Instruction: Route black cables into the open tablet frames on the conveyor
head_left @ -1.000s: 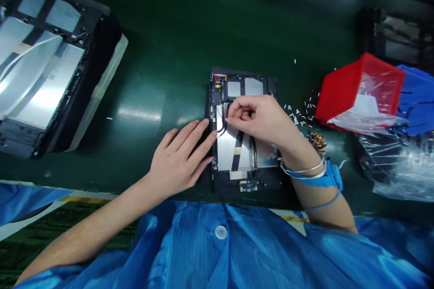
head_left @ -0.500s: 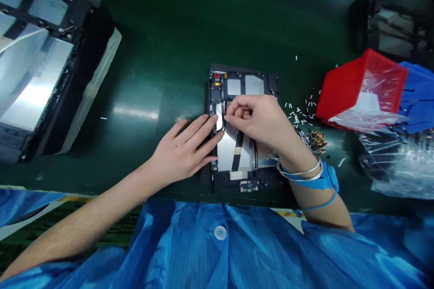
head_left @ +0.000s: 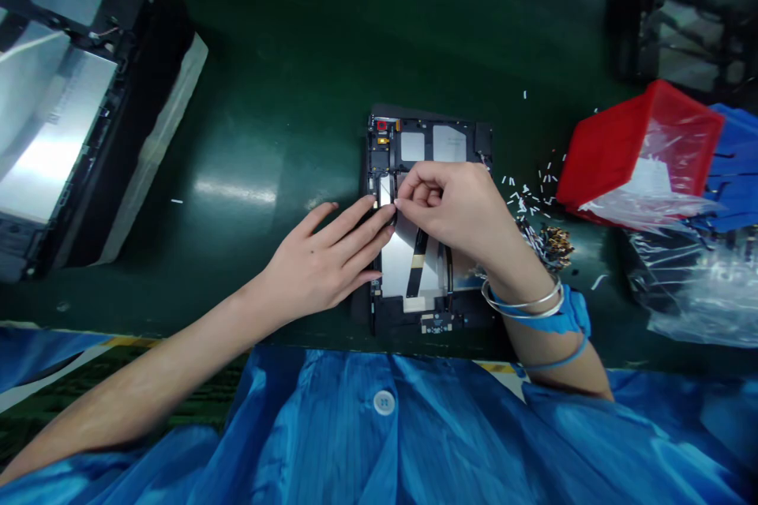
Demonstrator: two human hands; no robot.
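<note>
The device [head_left: 432, 270] lies on the table [head_left: 284, 118], long axis front to back; the left hand [head_left: 323, 259] spreads loosely over its left edge, the right hand [head_left: 453, 193] pinches above it, contents unclear.

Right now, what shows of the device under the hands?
The device lies flat near the edge of the green table, insides exposed: dark frame, silvery metal-looking panels, black strip with tan band, red part at the far left corner. The left hand lies over its left side, fingers spread; the right hand covers part of its middle, contact unclear.
</note>
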